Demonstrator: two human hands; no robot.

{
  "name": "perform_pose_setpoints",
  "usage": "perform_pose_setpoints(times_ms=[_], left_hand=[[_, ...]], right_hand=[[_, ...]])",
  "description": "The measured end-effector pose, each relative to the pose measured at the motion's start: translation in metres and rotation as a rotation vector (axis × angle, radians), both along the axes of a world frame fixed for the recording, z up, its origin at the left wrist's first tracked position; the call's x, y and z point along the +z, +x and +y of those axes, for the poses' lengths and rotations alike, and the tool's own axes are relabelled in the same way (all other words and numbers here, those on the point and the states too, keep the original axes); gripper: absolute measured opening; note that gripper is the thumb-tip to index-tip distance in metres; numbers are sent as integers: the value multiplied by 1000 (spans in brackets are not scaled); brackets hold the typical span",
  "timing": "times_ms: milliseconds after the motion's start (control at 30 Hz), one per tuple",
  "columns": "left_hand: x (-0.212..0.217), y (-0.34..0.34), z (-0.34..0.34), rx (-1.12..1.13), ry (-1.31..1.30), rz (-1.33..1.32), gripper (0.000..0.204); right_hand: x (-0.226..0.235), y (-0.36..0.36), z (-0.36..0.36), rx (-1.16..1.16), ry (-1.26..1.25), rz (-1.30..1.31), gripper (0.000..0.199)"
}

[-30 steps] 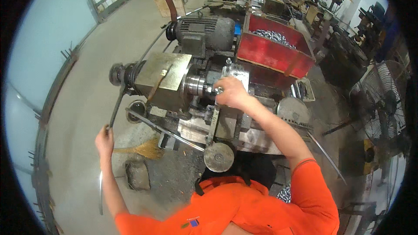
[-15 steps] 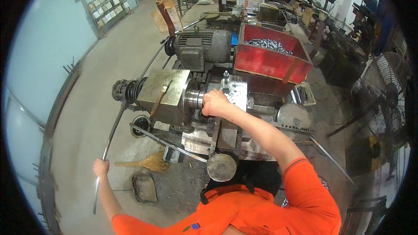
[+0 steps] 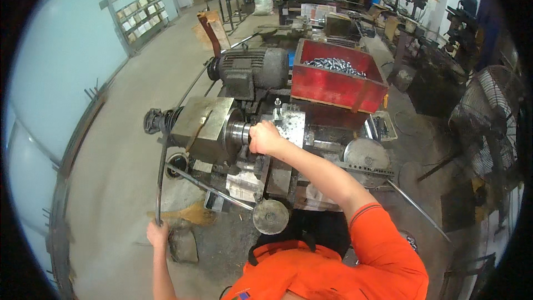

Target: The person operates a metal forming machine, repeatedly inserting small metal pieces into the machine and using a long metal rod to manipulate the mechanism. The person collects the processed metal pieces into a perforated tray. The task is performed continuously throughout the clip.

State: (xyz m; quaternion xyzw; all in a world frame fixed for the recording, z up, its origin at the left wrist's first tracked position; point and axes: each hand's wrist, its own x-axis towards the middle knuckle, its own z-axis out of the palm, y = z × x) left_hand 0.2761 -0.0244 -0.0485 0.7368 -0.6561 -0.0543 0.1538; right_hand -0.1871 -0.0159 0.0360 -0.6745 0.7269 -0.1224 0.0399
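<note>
My left hand (image 3: 157, 233) is closed around the lower end of a long metal lever (image 3: 161, 183), which hangs down from the left end of a lathe headstock (image 3: 202, 122). At the headstock's other end a shiny round spindle collar (image 3: 239, 133) sticks out. Against its face is my right hand (image 3: 265, 137), fingers curled; whatever they hold is hidden behind the hand. Just beyond that hand stands a tool post with an upright bolt (image 3: 277, 109) on a metal slide block (image 3: 292, 126). Nearer to me is a round handwheel (image 3: 270, 216).
Behind the headstock sits a dark electric motor (image 3: 252, 69). A red bin (image 3: 338, 89) holds many small shiny metal parts. Long rods (image 3: 416, 208) jut out to the right, near a floor fan (image 3: 488, 116). A broom (image 3: 191, 214) lies on the floor at left.
My left hand has swung the lever's lower end rightward, and the lever now hangs nearly straight down. My right hand stays at the spindle collar. The whole view has shifted slightly.
</note>
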Motion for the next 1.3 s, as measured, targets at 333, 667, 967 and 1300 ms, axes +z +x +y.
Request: perform_pose_setpoints(times_ms=[333, 667, 967, 1300], left_hand=[[3, -8, -69, -384, 339, 541, 22], [-72, 68, -145, -249, 574, 1100, 37], [-62, 27, -146, 71, 596, 882, 39], [-61, 65, -160, 29, 624, 1060, 37]], right_hand=[[91, -168, 76, -385, -573, 282, 47], [37, -166, 310, -559, -375, -218, 40], [-219, -102, 583, -1366, 375, -178, 22], [-255, -66, 581, -1030, 804, -305, 42]])
